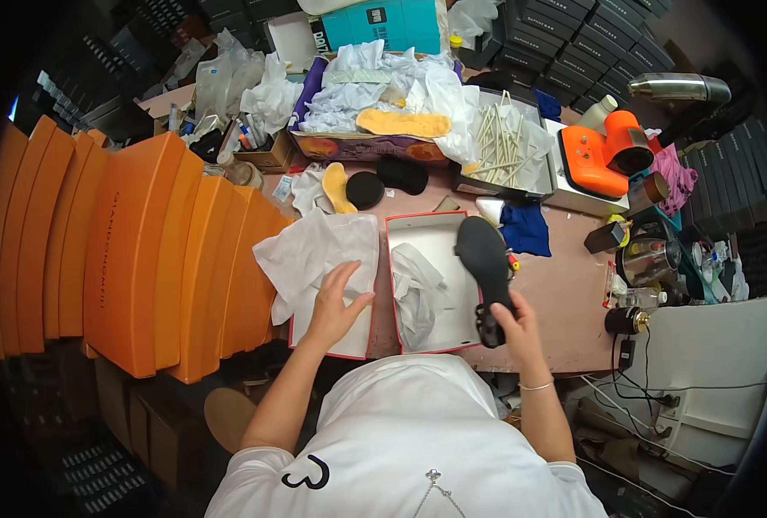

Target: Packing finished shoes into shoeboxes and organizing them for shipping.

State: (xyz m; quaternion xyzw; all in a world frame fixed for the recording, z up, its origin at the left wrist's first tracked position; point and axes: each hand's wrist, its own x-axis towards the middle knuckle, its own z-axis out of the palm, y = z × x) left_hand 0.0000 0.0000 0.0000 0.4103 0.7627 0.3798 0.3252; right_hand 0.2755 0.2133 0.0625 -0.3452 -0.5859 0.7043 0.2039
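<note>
Our R hand grips a blk shoe, sole twd us, at 3 o'clock of red-edged box; our L hand, spread wide, over wht paper, 9 o'clock.

Before you stretches a pinkish-brown bench, evenly lit. Stacks of dark boxes climb behind it on your right, and more dark stacks fill the far left. Orange boxes stand in a row at your left, with brown cartons and a round tan seat in the dimness below. To your lower right, cables trail past a white panel.
</note>
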